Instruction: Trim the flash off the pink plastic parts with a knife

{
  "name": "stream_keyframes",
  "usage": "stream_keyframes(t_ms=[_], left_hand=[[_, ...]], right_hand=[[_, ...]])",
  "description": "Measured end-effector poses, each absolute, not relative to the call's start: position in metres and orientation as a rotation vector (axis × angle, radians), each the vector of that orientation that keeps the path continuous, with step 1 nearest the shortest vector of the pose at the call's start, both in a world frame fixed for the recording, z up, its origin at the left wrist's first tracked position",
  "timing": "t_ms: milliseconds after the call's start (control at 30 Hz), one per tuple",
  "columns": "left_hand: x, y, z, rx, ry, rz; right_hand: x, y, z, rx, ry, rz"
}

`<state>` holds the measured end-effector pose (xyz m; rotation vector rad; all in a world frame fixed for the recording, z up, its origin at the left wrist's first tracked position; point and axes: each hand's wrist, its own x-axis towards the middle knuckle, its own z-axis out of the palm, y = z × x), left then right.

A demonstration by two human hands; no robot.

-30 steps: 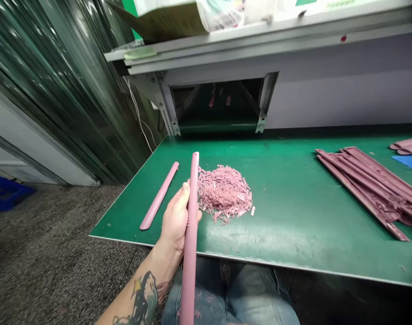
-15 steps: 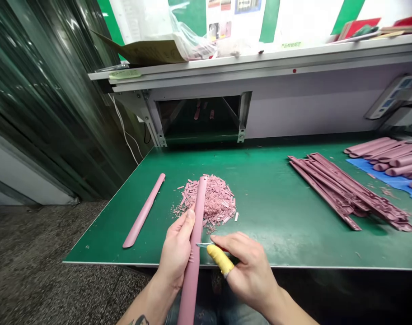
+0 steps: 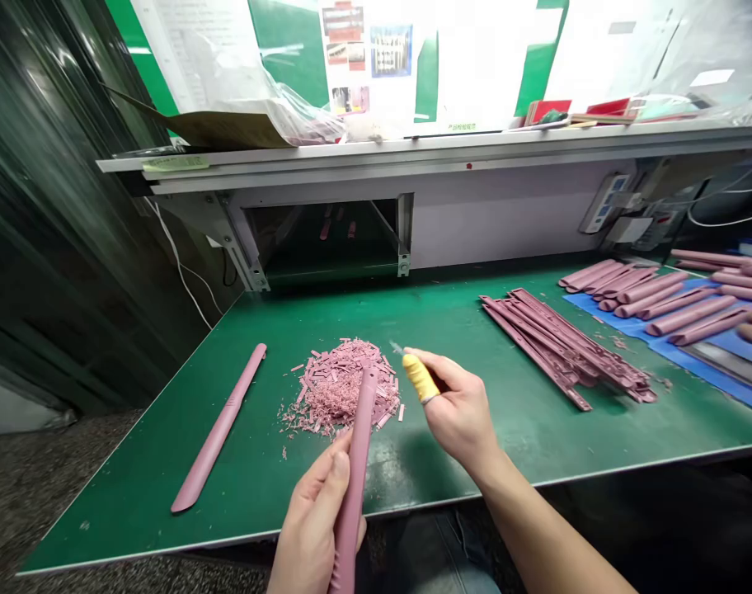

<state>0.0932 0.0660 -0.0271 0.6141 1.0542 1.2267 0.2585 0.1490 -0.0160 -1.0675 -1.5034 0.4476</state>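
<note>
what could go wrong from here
The bare blade in the right hand could nick the left hand if it slips while working near the held strip.
The loose strip has its lower end close to the front edge of the table, so a bump might knock it off.
The scraps lie in an open heap and could scatter if brushed.

Work surface: green tabletop [image 3: 438,301] with a pale front edge. Items placed on it, left to right: one pink bar [image 3: 223,425], set obliquely; a heap of pink chips [image 3: 332,392]; a stack of pink strips [image 3: 558,346], roughly parallel; a blue sheet [image 3: 636,327] (itself bearing numerous pink pieces [image 3: 691,316]).
</note>
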Motion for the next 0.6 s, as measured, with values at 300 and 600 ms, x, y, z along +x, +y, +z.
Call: stream_keyframes(t_ms=[300,600], left_hand=[[0.055,0.084,-0.035,0.734,1.172,1.177],[0.07,0.072,-0.043,0.666,1.072,1.188]], right_hand=[[0.251,0.127,-0.041,-1.094,-1.83,0.679],[0.223,0.138,-0.026,-1.083,-2.103,0.315]])
